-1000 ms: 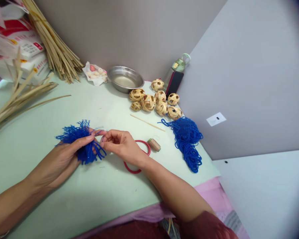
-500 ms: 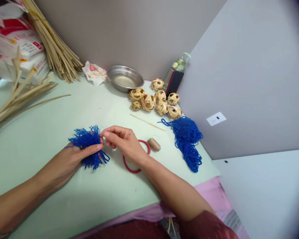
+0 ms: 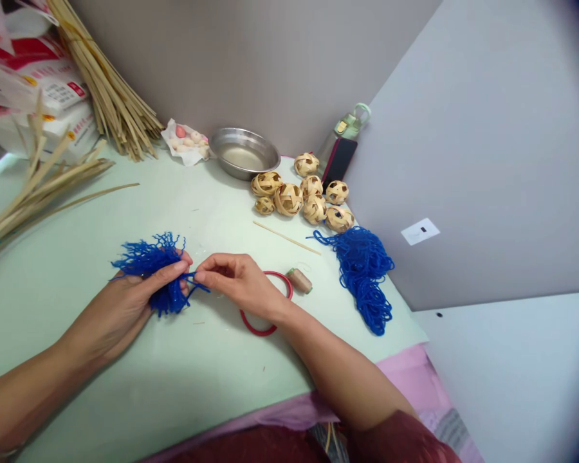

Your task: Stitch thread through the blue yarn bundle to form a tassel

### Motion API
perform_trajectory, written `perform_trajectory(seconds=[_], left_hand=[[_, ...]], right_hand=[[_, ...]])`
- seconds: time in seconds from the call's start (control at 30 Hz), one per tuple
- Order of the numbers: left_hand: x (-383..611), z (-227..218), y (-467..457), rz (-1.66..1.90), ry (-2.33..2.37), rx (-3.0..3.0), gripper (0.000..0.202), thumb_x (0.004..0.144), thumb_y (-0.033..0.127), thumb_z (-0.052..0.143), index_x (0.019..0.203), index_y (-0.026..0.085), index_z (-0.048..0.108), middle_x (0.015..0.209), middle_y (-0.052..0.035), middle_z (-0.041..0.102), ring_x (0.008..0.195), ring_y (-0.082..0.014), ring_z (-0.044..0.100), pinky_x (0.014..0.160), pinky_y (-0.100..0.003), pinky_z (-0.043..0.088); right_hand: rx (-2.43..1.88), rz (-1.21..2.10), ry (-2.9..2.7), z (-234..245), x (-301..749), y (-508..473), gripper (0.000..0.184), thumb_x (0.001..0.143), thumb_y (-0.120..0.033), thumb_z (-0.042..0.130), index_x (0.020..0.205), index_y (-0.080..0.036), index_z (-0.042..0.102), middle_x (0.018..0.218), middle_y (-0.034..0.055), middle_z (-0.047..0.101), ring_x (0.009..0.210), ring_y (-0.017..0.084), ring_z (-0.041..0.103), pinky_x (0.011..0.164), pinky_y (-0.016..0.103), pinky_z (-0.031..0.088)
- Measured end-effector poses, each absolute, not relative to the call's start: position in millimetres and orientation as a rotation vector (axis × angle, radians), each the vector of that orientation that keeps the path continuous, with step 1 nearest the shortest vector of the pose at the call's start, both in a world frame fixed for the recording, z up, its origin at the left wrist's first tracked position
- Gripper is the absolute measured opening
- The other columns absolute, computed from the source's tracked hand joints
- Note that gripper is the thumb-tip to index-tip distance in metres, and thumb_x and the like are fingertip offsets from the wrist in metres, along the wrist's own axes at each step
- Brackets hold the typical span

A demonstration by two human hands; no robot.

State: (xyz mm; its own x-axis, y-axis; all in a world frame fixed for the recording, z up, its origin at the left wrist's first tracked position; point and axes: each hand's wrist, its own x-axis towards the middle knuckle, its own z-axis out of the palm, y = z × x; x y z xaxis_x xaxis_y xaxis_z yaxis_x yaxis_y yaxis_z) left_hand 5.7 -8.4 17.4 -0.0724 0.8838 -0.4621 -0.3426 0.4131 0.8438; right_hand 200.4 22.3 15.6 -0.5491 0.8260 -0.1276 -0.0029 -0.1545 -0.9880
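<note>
A fluffy bundle of blue yarn (image 3: 147, 260) lies on the pale green table (image 3: 125, 373), and my left hand (image 3: 125, 305) is closed around its middle. Just to its right, my right hand (image 3: 238, 286) pinches a strand of the same blue yarn between thumb and fingertips. The two hands almost touch. A red ring (image 3: 265, 308) lies under my right wrist, partly hidden, with a small tan thread spool (image 3: 299, 280) beside it.
A loose heap of blue yarn (image 3: 364, 273) lies at the right edge. Several woven bamboo balls (image 3: 299, 196), a thin stick (image 3: 287, 238), a metal bowl (image 3: 244, 153), a bottle and phone (image 3: 340, 157) stand behind. Bamboo strips (image 3: 101, 83) and packets (image 3: 29, 83) fill the left.
The blue bundle and my left hand slid right, then back left. My right hand stayed close to it, pinching at the strands throughout.
</note>
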Motion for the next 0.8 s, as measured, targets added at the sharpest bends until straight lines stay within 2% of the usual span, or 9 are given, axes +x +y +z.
perform_trajectory(seconds=[0.1, 0.27, 0.4, 0.53, 0.63, 0.7, 0.8], left_hand=[[6, 17, -9, 1.074, 1.257, 0.641, 0.032, 0.060, 0.039, 0.105, 0.078, 0.020, 0.088, 0.078, -0.0016, 0.081, 0.076, -0.0174, 0.071, 0.071, -0.022, 0.060], [6, 18, -11, 1.069, 1.216, 0.740, 0.032, 0.060, 0.040, 0.107, 0.077, 0.023, 0.086, 0.074, 0.0001, 0.077, 0.072, -0.0165, 0.068, 0.066, -0.020, 0.059], [4, 21, -8, 1.123, 1.171, 0.556, 0.034, 0.057, 0.032, 0.109, 0.081, 0.024, 0.087, 0.079, 0.0020, 0.079, 0.074, -0.0154, 0.070, 0.068, -0.019, 0.064], [2, 23, -4, 1.218, 1.160, 0.447, 0.037, 0.053, 0.022, 0.110, 0.082, 0.024, 0.086, 0.082, 0.0043, 0.081, 0.073, -0.0132, 0.072, 0.068, -0.017, 0.065], [4, 23, -6, 1.165, 1.160, 0.504, 0.037, 0.054, 0.029, 0.110, 0.082, 0.022, 0.087, 0.080, 0.0040, 0.079, 0.069, -0.0128, 0.069, 0.063, -0.019, 0.064], [7, 24, -9, 1.120, 1.191, 0.574, 0.042, 0.049, 0.039, 0.111, 0.079, 0.021, 0.088, 0.078, 0.0030, 0.079, 0.067, -0.0135, 0.069, 0.061, -0.019, 0.062], [10, 23, -12, 1.058, 1.251, 0.637, 0.050, 0.035, 0.050, 0.112, 0.067, 0.021, 0.087, 0.070, -0.0002, 0.079, 0.067, -0.0154, 0.069, 0.062, -0.020, 0.062]], right_hand=[[-0.996, 1.647, -1.504, 20, 201, 23, 0.038, 0.088, -0.055, 0.088, 0.087, -0.019, 0.076, 0.087, 0.0007, 0.072, 0.082, 0.015, 0.061, 0.083, 0.030, 0.047], [-1.028, 1.584, -1.440, 21, 198, 21, 0.037, 0.086, -0.052, 0.089, 0.087, -0.019, 0.071, 0.085, -0.0009, 0.069, 0.077, 0.013, 0.058, 0.076, 0.028, 0.046], [-0.973, 1.777, -1.440, 15, 195, 19, 0.042, 0.080, -0.049, 0.095, 0.089, -0.020, 0.066, 0.077, -0.0038, 0.064, 0.071, 0.013, 0.057, 0.071, 0.027, 0.046], [-0.960, 1.827, -1.538, 18, 198, 17, 0.042, 0.087, -0.055, 0.088, 0.092, -0.021, 0.064, 0.076, -0.0031, 0.064, 0.071, 0.014, 0.057, 0.071, 0.028, 0.047], [-1.067, 1.627, -1.543, 26, 202, 17, 0.043, 0.097, -0.063, 0.076, 0.103, -0.023, 0.061, 0.089, -0.0013, 0.067, 0.075, 0.015, 0.058, 0.074, 0.030, 0.048], [-1.111, 1.525, -1.579, 29, 204, 17, 0.043, 0.100, -0.065, 0.071, 0.105, -0.023, 0.059, 0.094, -0.0013, 0.065, 0.078, 0.015, 0.057, 0.075, 0.030, 0.046], [-1.028, 1.591, -1.692, 27, 205, 18, 0.046, 0.102, -0.065, 0.068, 0.090, -0.022, 0.060, 0.085, -0.0023, 0.060, 0.078, 0.015, 0.053, 0.075, 0.031, 0.042]])
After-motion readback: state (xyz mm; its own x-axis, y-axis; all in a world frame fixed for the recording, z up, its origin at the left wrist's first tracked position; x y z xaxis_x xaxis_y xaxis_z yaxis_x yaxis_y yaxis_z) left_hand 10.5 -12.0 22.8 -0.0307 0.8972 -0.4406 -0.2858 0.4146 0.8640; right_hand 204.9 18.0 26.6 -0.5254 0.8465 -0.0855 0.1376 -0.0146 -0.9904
